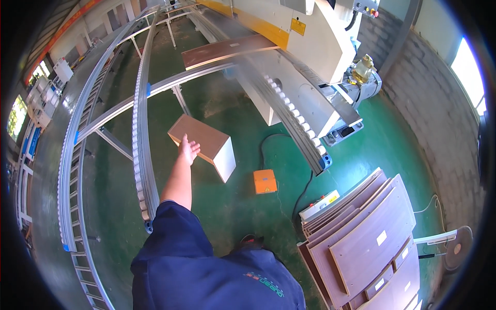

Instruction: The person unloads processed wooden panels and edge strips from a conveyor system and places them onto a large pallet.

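Observation:
My left hand [189, 150] reaches forward, open, with its fingers apart and nothing in it. In the picture it overlaps the near edge of a box-shaped block [202, 135] with a brown top and a whitish end. The block stands on the green floor between two roller rails; I cannot tell if the hand touches it. Further ahead, a brown board [230, 50] lies across the frame beside the machine. My right hand is out of view.
Stacked brown panels [372, 232] with white labels lean at the lower right. An orange foot-pedal-like box [265, 181] and a black cable [262, 147] lie on the floor. Roller rails [140, 119] run along the left, and a large white-and-yellow machine [315, 36] stands ahead right.

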`<state>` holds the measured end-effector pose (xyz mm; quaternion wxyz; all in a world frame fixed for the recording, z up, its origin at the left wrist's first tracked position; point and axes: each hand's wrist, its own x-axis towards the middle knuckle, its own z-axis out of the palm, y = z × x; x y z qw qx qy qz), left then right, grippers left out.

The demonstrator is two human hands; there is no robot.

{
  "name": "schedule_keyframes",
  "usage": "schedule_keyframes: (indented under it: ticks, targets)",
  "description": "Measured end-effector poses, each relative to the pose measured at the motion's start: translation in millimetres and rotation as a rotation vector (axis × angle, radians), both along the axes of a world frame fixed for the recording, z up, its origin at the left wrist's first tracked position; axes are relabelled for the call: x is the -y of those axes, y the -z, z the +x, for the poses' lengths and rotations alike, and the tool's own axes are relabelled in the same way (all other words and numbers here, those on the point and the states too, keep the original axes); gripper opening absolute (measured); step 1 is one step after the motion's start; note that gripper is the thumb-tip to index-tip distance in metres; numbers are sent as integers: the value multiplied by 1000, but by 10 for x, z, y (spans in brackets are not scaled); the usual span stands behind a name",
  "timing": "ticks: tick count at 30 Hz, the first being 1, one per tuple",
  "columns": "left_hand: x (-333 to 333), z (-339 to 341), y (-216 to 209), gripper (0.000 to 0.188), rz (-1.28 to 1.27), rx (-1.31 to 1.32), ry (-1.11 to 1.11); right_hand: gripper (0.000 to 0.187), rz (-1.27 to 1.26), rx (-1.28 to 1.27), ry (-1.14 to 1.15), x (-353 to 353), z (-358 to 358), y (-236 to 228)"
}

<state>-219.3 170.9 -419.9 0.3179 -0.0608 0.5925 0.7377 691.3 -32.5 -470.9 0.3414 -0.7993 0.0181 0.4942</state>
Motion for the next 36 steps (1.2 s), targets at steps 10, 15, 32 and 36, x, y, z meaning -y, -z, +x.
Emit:
schedule_keyframes:
  ticks: [10, 15, 32, 36]
  targets:
    - [-253, -730, -307, 94, 130, -60, -26, 28, -57, -21, 71, 466, -7, -17]
    - [-652, -982, -304, 102, 250, -31, 43, 34, -65, 8, 88, 559, 94, -6]
    - [-1201, -667, -750, 55, 593, 101, 298, 20, 105, 191, 151, 675, -462, -397]
    - [-974, -323, -678, 54, 673, 222, 441, 21, 120, 104, 165, 661, -698, -412]
